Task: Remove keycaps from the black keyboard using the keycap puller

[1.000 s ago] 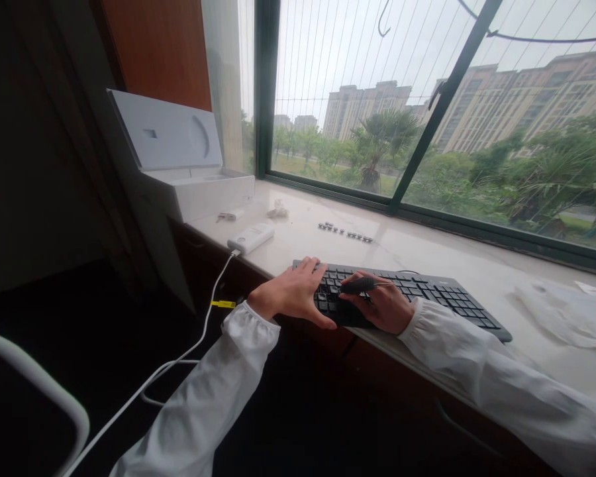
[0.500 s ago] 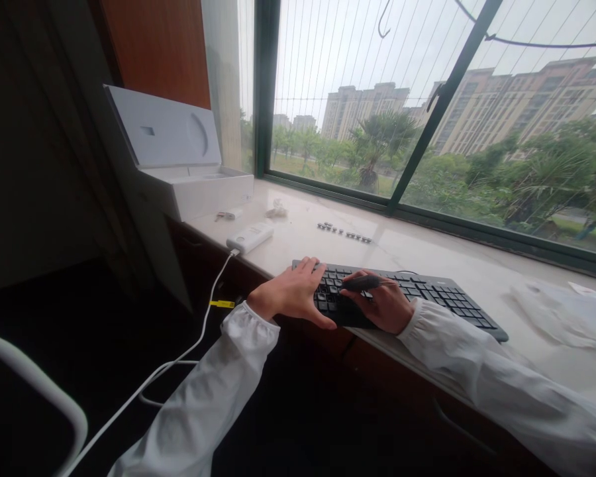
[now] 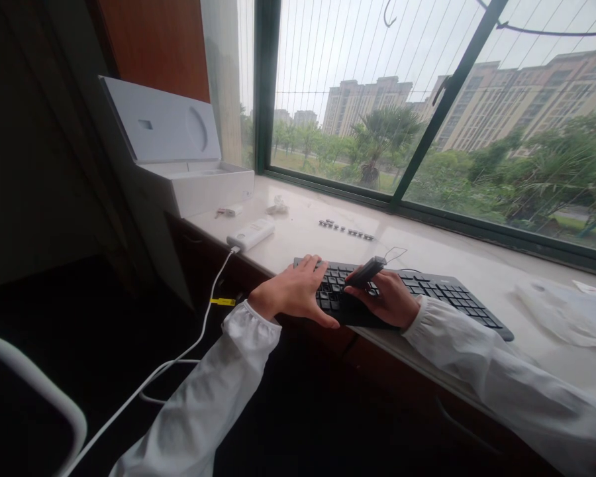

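Note:
A black keyboard (image 3: 442,295) lies on the pale stone windowsill (image 3: 427,248). My left hand (image 3: 293,291) rests flat on the keyboard's left end, fingers spread over the keys. My right hand (image 3: 385,298) grips a dark-handled wire keycap puller (image 3: 366,271), its wire loop lifted above the keys and pointing away from me. A short row of loose dark keycaps (image 3: 345,230) sits on the sill behind the keyboard.
An open white box (image 3: 179,156) stands at the sill's left end. A white power bank (image 3: 251,234) with a white cable (image 3: 198,331) lies near it. Crumpled clear plastic (image 3: 561,311) is at the right. A white chair rail (image 3: 34,384) curves at the lower left.
My right hand has tilted the keycap puller up from lying low over the keys, so its wire loop now stands clear above the keyboard. My left hand has stayed in place.

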The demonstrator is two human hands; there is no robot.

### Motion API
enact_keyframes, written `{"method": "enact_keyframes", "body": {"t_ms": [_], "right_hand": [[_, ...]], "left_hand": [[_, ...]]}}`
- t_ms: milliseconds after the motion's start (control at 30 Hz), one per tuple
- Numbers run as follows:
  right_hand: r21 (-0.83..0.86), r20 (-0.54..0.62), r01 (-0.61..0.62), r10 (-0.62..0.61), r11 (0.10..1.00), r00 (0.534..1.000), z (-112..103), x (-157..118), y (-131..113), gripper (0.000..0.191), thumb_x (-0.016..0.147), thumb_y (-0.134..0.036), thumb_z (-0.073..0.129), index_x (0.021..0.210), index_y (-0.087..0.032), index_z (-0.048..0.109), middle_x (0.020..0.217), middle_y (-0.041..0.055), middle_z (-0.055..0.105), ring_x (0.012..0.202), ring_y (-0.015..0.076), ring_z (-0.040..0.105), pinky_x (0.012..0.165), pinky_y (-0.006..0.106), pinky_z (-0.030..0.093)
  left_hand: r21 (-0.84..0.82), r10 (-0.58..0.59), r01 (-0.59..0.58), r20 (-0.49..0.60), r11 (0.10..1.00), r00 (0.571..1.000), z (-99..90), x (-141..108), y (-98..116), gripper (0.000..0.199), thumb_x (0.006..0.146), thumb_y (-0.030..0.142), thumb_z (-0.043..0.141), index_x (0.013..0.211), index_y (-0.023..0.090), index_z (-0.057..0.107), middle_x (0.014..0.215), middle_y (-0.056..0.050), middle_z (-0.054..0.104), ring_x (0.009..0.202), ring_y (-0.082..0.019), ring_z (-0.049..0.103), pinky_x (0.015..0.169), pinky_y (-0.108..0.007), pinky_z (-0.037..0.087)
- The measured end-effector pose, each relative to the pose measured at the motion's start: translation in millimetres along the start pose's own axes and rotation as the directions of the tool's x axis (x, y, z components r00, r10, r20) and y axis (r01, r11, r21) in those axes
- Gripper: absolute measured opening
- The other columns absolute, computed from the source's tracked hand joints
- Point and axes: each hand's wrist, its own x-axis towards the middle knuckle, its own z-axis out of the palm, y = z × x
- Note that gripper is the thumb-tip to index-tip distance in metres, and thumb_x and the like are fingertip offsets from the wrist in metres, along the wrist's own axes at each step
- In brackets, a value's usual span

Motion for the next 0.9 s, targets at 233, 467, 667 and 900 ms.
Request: {"method": "enact_keyframes", "body": {"t_ms": [233,467,667,900], "right_hand": [[0.029,0.067,-0.05,0.048,0.998,0.997,-3,5,-1,0.025,0.087,-0.041,0.062,0.094,-0.018,0.068,0.083,0.0058,0.072,0.069,0.0181,0.066,0.066,0.029,0.052],[0.04,0.143,-0.094,0.088,0.995,0.986,-8,9,-5,0.029,0.087,-0.045,0.062,0.093,-0.017,0.068,0.074,0.0029,0.068,0.059,0.0141,0.06,0.061,0.027,0.049],[0.005,0.13,-0.095,0.094,0.995,0.987,-12,11,-5,0.031,0.086,-0.047,0.062,0.092,-0.018,0.071,0.078,0.0049,0.069,0.065,0.016,0.062,0.062,0.028,0.049],[0.003,0.141,-0.086,0.085,0.996,0.986,-11,10,-6,0.031,0.087,-0.046,0.06,0.095,-0.018,0.07,0.074,0.0032,0.068,0.059,0.0137,0.058,0.06,0.027,0.048]], "left_hand": [[0.008,-0.009,0.009,0.006,1.0,1.0,0.8,0,0,0.126,0.057,0.09,0.053,0.151,0.016,0.013,0.159,-0.021,0.012,0.147,-0.037,0.009,0.116,-0.049,0.022],[-0.005,-0.005,0.005,0.012,1.0,1.0,1.3,0,-1,0.128,0.057,0.091,0.052,0.151,0.016,0.011,0.159,-0.021,0.012,0.147,-0.038,0.01,0.115,-0.05,0.022],[-0.002,-0.006,0.006,0.01,1.0,1.0,0.4,0,-1,0.126,0.057,0.091,0.052,0.151,0.017,0.012,0.159,-0.02,0.015,0.147,-0.038,0.011,0.114,-0.05,0.023],[-0.006,0.0,0.0,0.005,1.0,1.0,0.2,0,0,0.125,0.058,0.09,0.053,0.151,0.017,0.013,0.159,-0.02,0.015,0.147,-0.038,0.011,0.114,-0.051,0.023]]}}
